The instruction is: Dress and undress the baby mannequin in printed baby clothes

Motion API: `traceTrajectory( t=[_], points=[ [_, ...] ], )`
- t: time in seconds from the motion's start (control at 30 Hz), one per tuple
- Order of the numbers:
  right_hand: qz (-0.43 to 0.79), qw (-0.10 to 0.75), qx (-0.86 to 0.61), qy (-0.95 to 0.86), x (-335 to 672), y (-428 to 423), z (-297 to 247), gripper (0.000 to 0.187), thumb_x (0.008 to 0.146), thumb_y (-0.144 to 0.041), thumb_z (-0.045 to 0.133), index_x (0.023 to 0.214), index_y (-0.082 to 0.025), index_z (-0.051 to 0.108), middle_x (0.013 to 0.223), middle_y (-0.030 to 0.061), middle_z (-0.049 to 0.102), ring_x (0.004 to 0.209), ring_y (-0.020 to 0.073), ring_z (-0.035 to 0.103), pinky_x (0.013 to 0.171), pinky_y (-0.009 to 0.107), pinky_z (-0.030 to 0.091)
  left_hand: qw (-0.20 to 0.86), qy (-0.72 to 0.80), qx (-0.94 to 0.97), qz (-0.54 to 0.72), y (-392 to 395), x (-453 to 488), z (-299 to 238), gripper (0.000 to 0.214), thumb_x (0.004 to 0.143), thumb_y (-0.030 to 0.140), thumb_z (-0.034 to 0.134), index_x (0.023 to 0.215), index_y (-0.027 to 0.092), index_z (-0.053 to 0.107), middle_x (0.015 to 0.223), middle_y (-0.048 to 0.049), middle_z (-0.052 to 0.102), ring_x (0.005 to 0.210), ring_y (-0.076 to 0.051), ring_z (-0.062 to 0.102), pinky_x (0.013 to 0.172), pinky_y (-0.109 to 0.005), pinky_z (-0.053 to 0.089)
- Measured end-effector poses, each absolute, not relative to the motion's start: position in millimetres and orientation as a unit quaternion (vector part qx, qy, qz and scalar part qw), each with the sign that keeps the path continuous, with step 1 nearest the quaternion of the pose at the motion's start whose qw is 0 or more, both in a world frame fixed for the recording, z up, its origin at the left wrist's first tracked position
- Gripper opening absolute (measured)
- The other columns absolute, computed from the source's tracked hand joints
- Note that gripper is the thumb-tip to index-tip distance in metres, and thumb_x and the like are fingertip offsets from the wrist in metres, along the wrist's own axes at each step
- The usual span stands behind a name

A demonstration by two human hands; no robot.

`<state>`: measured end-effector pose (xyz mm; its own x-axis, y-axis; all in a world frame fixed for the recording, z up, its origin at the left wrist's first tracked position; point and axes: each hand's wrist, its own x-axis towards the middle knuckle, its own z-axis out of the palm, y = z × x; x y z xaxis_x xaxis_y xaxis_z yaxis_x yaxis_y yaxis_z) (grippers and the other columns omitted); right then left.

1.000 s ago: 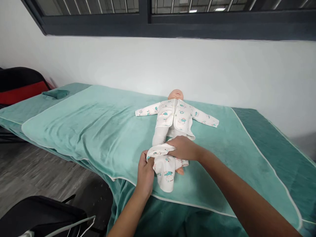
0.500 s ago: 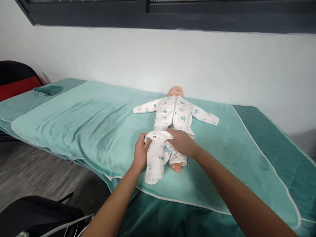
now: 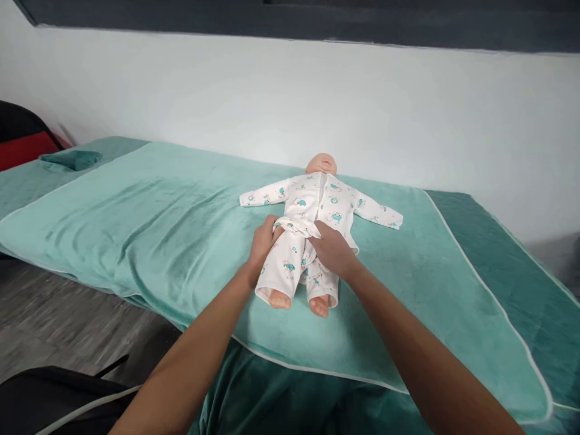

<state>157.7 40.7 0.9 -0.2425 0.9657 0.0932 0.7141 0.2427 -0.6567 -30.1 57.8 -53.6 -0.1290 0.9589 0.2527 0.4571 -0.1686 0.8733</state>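
A baby doll (image 3: 321, 164) lies on its back on a teal towel (image 3: 149, 223), head toward the wall. It wears a white printed jacket (image 3: 317, 202) with sleeves spread out. White printed trousers (image 3: 290, 272) cover both legs, and two bare feet show at the cuffs. My left hand (image 3: 263, 241) grips the trousers' waistband at the doll's left hip side. My right hand (image 3: 330, 251) grips the waistband on the other side. Both hands are closed on the fabric at the doll's waist.
The towel covers a long padded table (image 3: 507, 254) with a darker teal sheet along a white wall. A folded teal cloth (image 3: 70, 160) lies at the far left end. A black and red chair (image 3: 18, 139) stands behind it. Dark objects sit on the floor at lower left.
Both hands have slid the trousers up the doll's legs from the knees to the waist. The loose trouser leg now covers the leg, and both feet stick out.
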Motion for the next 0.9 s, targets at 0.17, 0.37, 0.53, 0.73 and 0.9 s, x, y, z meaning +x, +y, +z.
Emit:
traceTrajectory(
  t=[0.17, 0.37, 0.53, 0.73, 0.9],
  points=[
    [0.239, 0.283, -0.606, -0.704, 150.6, 36.9, -0.3, 0.014, 0.089, -0.025, 0.043, 0.076, -0.025, 0.037, 0.081, 0.0033, 0.059, 0.076, 0.0220, 0.052, 0.067, 0.033, 0.037, 0.184, 0.641, 0.629, 0.400, 65.4, -24.8, -57.3, 0.019, 0.092, 0.028, 0.052, 0.108, 0.022, 0.059, 0.087, -0.0070, 0.070, 0.082, -0.028, 0.065, 0.070, -0.030, 0.037],
    [0.192, 0.276, -0.647, -0.684, 138.4, 34.5, 0.2, 0.016, 0.093, -0.032, 0.041, 0.078, -0.026, 0.039, 0.084, 0.0064, 0.063, 0.079, 0.0244, 0.057, 0.065, 0.032, 0.034, 0.155, 0.647, 0.634, 0.394, 65.1, -22.5, -57.5, 0.026, 0.093, 0.034, 0.053, 0.115, 0.021, 0.060, 0.087, -0.0086, 0.071, 0.086, -0.029, 0.068, 0.074, -0.031, 0.040],
    [0.144, 0.203, -0.653, -0.716, 133.1, 18.6, 0.9, 0.017, 0.095, -0.039, 0.045, 0.093, -0.023, 0.050, 0.088, 0.0098, 0.067, 0.083, 0.0273, 0.062, 0.065, 0.033, 0.033, 0.272, 0.562, 0.610, 0.488, 44.0, -26.2, -55.7, 0.021, 0.090, 0.037, 0.054, 0.102, 0.022, 0.063, 0.095, -0.0061, 0.072, 0.089, -0.024, 0.064, 0.078, -0.030, 0.044],
    [0.234, 0.307, -0.529, -0.755, 163.0, 0.8, 11.4, 0.018, 0.091, -0.035, 0.056, 0.105, -0.024, 0.057, 0.102, 0.0032, 0.069, 0.094, 0.0214, 0.062, 0.078, 0.030, 0.041, 0.482, 0.451, 0.519, 0.543, 17.5, -47.7, -57.0, 0.046, 0.083, 0.058, 0.063, 0.104, 0.017, 0.067, 0.098, -0.0066, 0.070, 0.085, -0.019, 0.061, 0.077, -0.028, 0.047],
    [0.239, 0.447, -0.549, -0.665, 194.6, 14.4, 12.8, 0.019, 0.093, -0.040, 0.053, 0.084, -0.023, 0.055, 0.068, -0.0032, 0.056, 0.062, 0.0151, 0.050, 0.062, 0.028, 0.040, 0.519, 0.472, 0.488, 0.519, 31.7, -49.9, -40.9, 0.044, 0.085, 0.060, 0.061, 0.095, 0.018, 0.069, 0.088, -0.0037, 0.066, 0.077, -0.017, 0.056, 0.069, -0.027, 0.043]
  ],
)
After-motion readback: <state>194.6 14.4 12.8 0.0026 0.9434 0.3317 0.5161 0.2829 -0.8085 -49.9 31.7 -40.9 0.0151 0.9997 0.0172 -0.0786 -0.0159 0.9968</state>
